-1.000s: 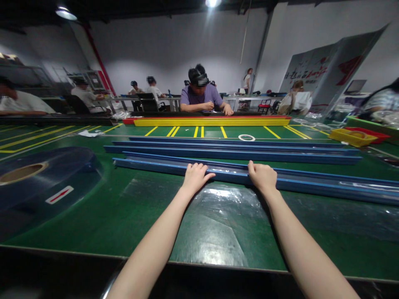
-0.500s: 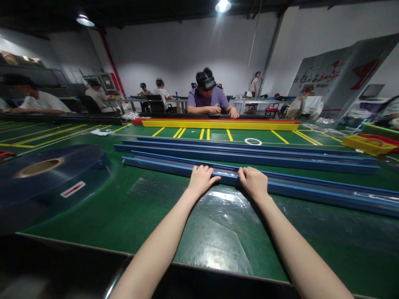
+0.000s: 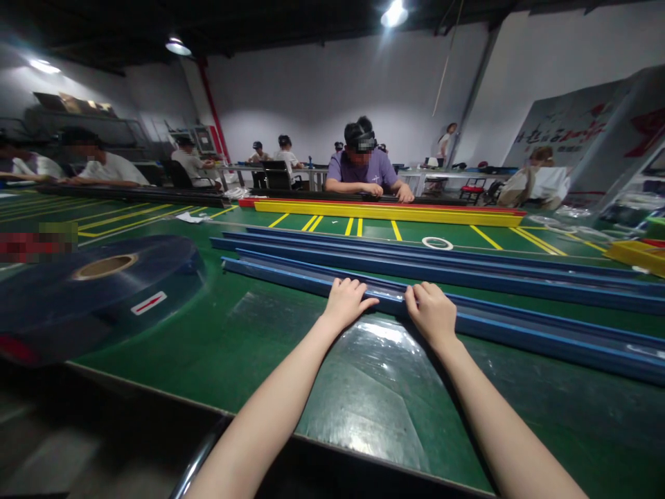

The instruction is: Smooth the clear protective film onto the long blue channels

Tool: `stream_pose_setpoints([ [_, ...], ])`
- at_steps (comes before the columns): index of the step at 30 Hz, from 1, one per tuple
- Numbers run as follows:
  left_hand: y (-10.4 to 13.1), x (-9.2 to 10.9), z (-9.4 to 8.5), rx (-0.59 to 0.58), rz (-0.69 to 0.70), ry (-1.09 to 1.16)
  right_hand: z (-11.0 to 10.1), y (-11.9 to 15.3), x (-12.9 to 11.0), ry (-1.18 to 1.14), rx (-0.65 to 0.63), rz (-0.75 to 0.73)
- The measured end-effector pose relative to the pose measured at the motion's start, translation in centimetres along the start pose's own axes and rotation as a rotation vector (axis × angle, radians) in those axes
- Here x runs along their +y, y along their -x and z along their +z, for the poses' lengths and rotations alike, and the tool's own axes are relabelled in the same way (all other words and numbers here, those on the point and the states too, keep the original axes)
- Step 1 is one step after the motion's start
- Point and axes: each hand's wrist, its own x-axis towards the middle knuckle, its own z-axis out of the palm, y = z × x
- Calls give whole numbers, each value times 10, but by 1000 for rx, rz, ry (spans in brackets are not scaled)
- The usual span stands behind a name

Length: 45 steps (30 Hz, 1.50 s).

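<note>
Table: green [image 3: 218, 339], under everything here; its near edge runs below my forearms.
Near rail: a blue channel [image 3: 488, 328] straight ahead, under both my hands. Its long axis runs across me, slightly slanted: the left end lies farther off, and the right part comes closer to me and leaves my view.
Nearer hand: both touch the rail, so neither has to reach; my left is the closer to the end I can see, my right to the part running out of view.
Far rail: blue too [image 3: 415, 269], just beyond my hands and the near rail, lying nearly the same way; I can't tell whether it is one piece or two.
Yellow rail: well beyond my hands [image 3: 384, 212], crosswise.
Roll: on its flat side [image 3: 104, 305], well left of my left hand.
Film: see-through [image 3: 364, 409], on my side of the hands, between my forearms.
Right hand: fingers curled nearly closed [image 3: 432, 313] over the near wall, seemingly gripping it; palm hidden.
Left hand: half open [image 3: 347, 303], fingers draped over that same wall, thumb spread toward my right; I can't tell whether it pinches. A short gap separates the hands.
Ring: white [image 3: 437, 248], beyond my right hand, past the far rail.
Label: red arrow on white [image 3: 148, 303], on the roll's side, left of my left hand.
</note>
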Motion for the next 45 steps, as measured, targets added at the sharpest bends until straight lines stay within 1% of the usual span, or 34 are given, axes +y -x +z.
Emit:
stream_pose_setpoints([
  [3,0,0,-1,3,0,-1,1,0,-5,-58,34,-67],
  [6,0,0,-1,11,1,-7,2,-2,-7,-88,17,-87],
  [10,0,1,0,11,3,-23,6,-6,-7,-55,-31,-32],
  [15,0,1,1,10,3,-31,11,-12,-9,12,-126,43],
  [23,0,0,-2,-3,23,-20,7,-16,-12,54,-212,92],
  [26,0,0,-3,-14,47,-11,4,-15,-7,76,-233,115],
  [29,-1,0,-5,-12,61,-9,0,-12,4,121,-254,172],
  [33,-1,-5,-8,-23,49,-4,-7,-7,22,185,-266,278],
  [36,0,-8,-10,-45,27,3,-10,-4,31,212,-269,327],
  [40,0,-9,-10,-57,-1,-2,-11,-3,35,209,-261,339],
  [45,0,-8,-8,-44,-5,-18,-11,-1,34,164,-201,333],
])
